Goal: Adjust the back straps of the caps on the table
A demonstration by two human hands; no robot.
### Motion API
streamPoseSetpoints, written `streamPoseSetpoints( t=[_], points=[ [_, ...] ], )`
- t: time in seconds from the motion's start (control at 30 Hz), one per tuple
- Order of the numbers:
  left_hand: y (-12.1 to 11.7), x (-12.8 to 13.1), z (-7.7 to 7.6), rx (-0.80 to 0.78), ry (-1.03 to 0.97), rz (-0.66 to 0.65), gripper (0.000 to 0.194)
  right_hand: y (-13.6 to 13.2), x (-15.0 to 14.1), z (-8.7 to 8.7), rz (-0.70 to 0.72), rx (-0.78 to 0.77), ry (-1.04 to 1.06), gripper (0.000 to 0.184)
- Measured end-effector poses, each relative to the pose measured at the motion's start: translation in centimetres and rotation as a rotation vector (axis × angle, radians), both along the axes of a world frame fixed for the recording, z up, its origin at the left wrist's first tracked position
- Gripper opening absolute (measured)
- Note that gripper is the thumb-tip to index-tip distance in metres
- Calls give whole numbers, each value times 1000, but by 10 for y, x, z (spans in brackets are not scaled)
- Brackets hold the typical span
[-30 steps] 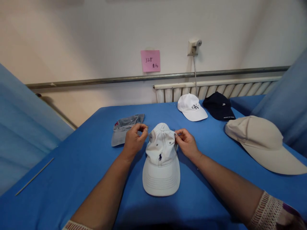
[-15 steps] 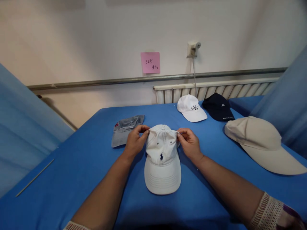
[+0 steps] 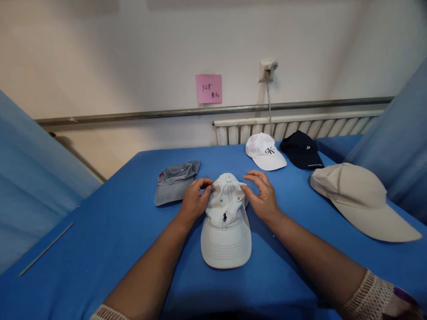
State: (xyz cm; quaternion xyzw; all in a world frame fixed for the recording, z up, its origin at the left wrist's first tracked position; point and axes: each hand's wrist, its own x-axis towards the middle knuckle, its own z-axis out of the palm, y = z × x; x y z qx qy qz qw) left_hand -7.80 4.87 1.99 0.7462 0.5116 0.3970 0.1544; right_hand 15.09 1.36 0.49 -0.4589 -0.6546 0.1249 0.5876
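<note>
A white baseball cap (image 3: 228, 213) with a small dark horse-rider emblem lies in front of me, its brim toward me and its crown partly slumped. My left hand (image 3: 196, 198) pinches the left side of the crown between thumb and fingers. At the right side, my right hand (image 3: 263, 195) is open, thumb by the crown and fingers apart from it; whether the thumb touches the fabric is hard to tell. Just left of my left hand lies a grey baseball cap (image 3: 171, 189) with a red mark, collapsed and partly hidden behind that hand.
A white cap with black letters (image 3: 263, 151) and a black cap (image 3: 302, 151) sit at the back right. Nearer stands a large beige cap (image 3: 356, 191). A thin stick (image 3: 46, 249) lies on the blue cloth (image 3: 110, 249) at left. Blue curtains (image 3: 33, 178) flank the table.
My right hand has let go of the crown's side and its fingers have spread. My left hand has shifted slightly right, and the crown has narrowed a little.
</note>
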Motion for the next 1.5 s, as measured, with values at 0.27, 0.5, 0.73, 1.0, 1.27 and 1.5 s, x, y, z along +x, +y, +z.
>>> streamPoseSetpoints(
  t=[0.27,0.5,0.73,1.0,1.27,1.5],
  points=[
    [2,-1,1,-62,-187,-9,17,22,-29,27,151,-179,-263,16],
    [6,-2,-2,-97,-325,8,16,32,-38,21,203,-288,144,20],
    [4,0,-5,-99,-313,10,15,-8,-30,28,-51,-233,426,27],
    [3,1,0,-68,-309,17,16,-181,-9,-9,264,-1242,1075,32],
    [7,1,1,-45,-299,27,19,-148,-58,-17,342,-1017,1472,23],
    [10,-2,1,47,-297,91,20,-118,-26,-26,150,-755,1402,25]
  ],
)
